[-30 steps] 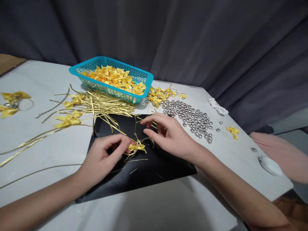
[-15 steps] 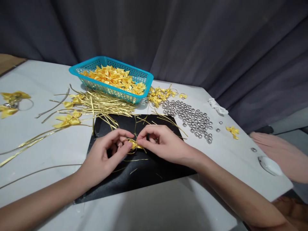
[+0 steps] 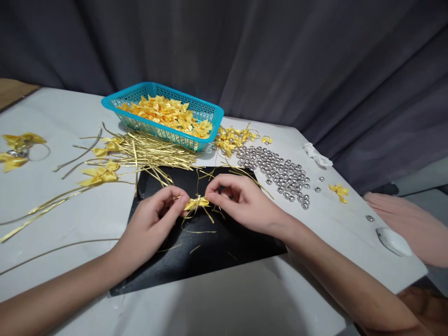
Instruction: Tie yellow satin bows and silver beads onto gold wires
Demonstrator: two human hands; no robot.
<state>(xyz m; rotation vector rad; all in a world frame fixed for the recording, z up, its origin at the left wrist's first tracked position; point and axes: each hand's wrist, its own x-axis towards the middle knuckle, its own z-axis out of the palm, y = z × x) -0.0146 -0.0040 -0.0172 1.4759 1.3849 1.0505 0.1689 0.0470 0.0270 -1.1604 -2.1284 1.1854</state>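
1. Hands apart, both clamped on one yellow bow (image 3: 198,203): left hand (image 3: 154,224) pinches left end, right hand (image 3: 241,203) pinches right end. Bow sits between them over black mat (image 3: 231,240).
2. Far left: bow cluster (image 3: 26,138) on white desk (image 3: 224,298).
3. Next right: gold cords (image 3: 161,154), piled in front of blue basket (image 3: 205,145) of yellow bows.
4. Right of basket: small bow pile (image 3: 229,139), then silver beads (image 3: 280,175).
5. Far right: crumpled white piece (image 3: 317,155), lone bow (image 3: 339,191), white object (image 3: 394,241) near edge.
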